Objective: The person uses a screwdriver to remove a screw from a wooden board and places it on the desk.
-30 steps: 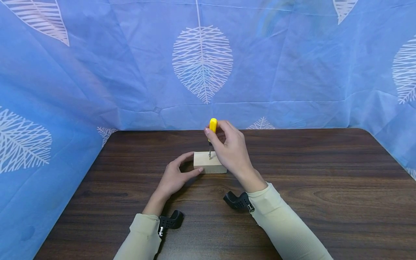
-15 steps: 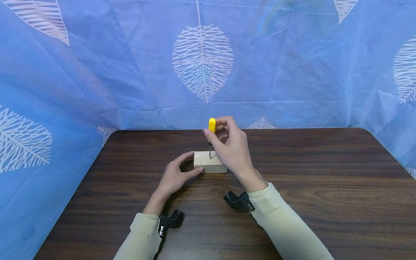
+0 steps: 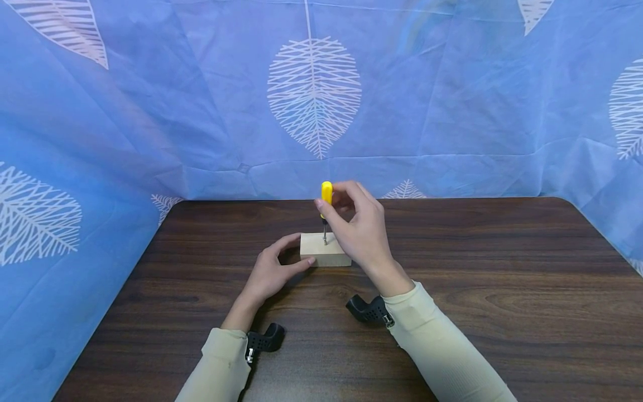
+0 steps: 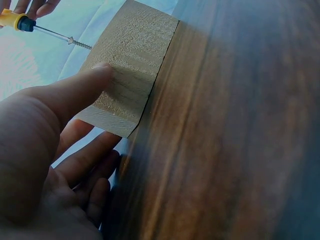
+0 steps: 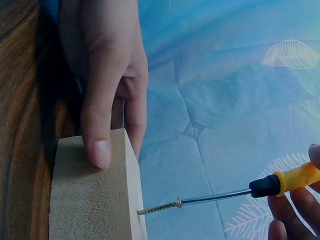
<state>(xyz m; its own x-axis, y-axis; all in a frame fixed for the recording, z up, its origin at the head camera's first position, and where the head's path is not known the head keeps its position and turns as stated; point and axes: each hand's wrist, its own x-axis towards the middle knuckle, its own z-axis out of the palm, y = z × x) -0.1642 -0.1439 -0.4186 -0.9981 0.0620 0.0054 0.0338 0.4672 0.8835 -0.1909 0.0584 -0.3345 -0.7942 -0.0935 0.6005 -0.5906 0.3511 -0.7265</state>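
Observation:
A pale wooden block (image 3: 325, 260) rests on the table, its left end gripped by my left hand (image 3: 271, 271). In the left wrist view the thumb lies along the front face of the block (image 4: 132, 60) and the other fingers go behind it. My right hand (image 3: 359, 223) pinches the yellow handle of a screwdriver (image 3: 327, 192), which stands upright over the block. In the right wrist view the shaft of the screwdriver (image 5: 215, 197) meets the head of a screw (image 5: 159, 208). The screw's tip is in the top face, with most of its thread showing.
The dark wood-grain table (image 3: 502, 290) extends on both sides, its far edge just beyond the hands. A blue cloth with white leaf patterns (image 3: 211, 111) hangs behind and at the sides. Black camera mounts (image 3: 369, 310) sit on both wrists.
My right hand's fingers have shifted around the screwdriver handle, opening out and then drawing back in, and the handle has tilted slightly left. My left hand and the block keep their place.

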